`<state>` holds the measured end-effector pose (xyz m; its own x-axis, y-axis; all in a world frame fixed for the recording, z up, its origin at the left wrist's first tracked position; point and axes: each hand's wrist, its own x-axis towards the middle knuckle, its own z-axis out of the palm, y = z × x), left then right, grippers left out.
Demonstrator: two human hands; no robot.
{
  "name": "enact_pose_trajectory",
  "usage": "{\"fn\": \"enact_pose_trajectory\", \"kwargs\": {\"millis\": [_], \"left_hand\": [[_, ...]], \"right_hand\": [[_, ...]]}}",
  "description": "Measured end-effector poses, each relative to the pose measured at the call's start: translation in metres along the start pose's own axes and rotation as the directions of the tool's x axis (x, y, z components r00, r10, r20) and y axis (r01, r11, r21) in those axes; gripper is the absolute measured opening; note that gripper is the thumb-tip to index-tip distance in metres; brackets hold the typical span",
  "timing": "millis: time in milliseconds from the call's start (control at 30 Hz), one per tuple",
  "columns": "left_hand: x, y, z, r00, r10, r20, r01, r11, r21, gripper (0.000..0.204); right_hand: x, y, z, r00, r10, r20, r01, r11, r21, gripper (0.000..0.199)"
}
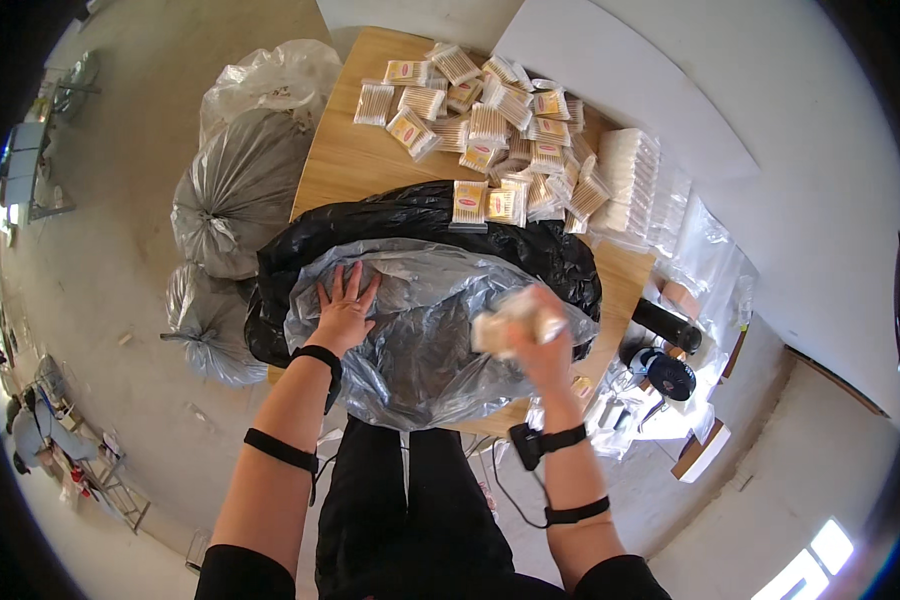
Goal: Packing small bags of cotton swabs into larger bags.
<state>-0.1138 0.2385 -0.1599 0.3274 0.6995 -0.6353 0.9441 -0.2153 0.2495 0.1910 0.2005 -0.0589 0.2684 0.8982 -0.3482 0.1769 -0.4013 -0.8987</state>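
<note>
A translucent grey plastic bag (420, 360) lies spread open in front of me, inside a larger black plastic bag (370, 213) on the table. My left hand (344, 310) rests flat on the grey bag's left side with its fingers spread. Over the right side of the same bag, my right hand (540, 340) is closed around a whitish-tan pack of cotton swabs (497, 332), smeared by motion. Many small clear packs of cotton swabs (488, 124) lie in a loose heap beyond the bags. Two packs (469, 202) sit at the black bag's far edge.
The wooden table (332, 150) carries a wrapped stack of packs (630, 180) at its right. A black cylinder (667, 326) and a round black device (667, 374) stand beside clear plastic film. Full tied bags (232, 195) are on the floor at left. A white panel (610, 70) borders the far side.
</note>
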Motion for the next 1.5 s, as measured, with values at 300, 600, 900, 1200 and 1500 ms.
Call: {"fn": "enact_pose_trajectory", "kwargs": {"millis": [300, 600, 900, 1200, 1500], "left_hand": [[0.003, 0.018, -0.032, 0.997, -0.014, -0.073, 0.017, 0.999, 0.048, 0.066], [0.102, 0.096, -0.088, 0.897, -0.006, -0.442, -0.295, 0.737, -0.608, 0.070], [0.173, 0.155, -0.080, 0.953, -0.070, -0.294, -0.224, 0.489, -0.843, 0.107], [0.192, 0.174, -0.093, 0.998, -0.050, -0.049, -0.047, 0.047, -0.998, 0.103], [0.153, 0.182, -0.124, 0.992, 0.108, -0.064, -0.035, -0.258, -0.966, 0.087]], "right_hand": [[-0.011, 0.049, 0.040, 0.997, -0.019, 0.076, 0.051, 0.898, -0.437, 0.068], [0.178, 0.032, -0.027, 0.932, -0.274, -0.239, 0.060, 0.764, -0.643, 0.084], [0.209, 0.040, -0.024, 0.982, -0.082, -0.170, -0.023, 0.842, -0.539, 0.097], [0.217, 0.034, -0.018, 0.996, -0.051, -0.075, 0.022, 0.936, -0.351, 0.087], [0.165, -0.016, -0.020, 0.955, 0.269, 0.124, -0.294, 0.811, 0.505, 0.063]]}}
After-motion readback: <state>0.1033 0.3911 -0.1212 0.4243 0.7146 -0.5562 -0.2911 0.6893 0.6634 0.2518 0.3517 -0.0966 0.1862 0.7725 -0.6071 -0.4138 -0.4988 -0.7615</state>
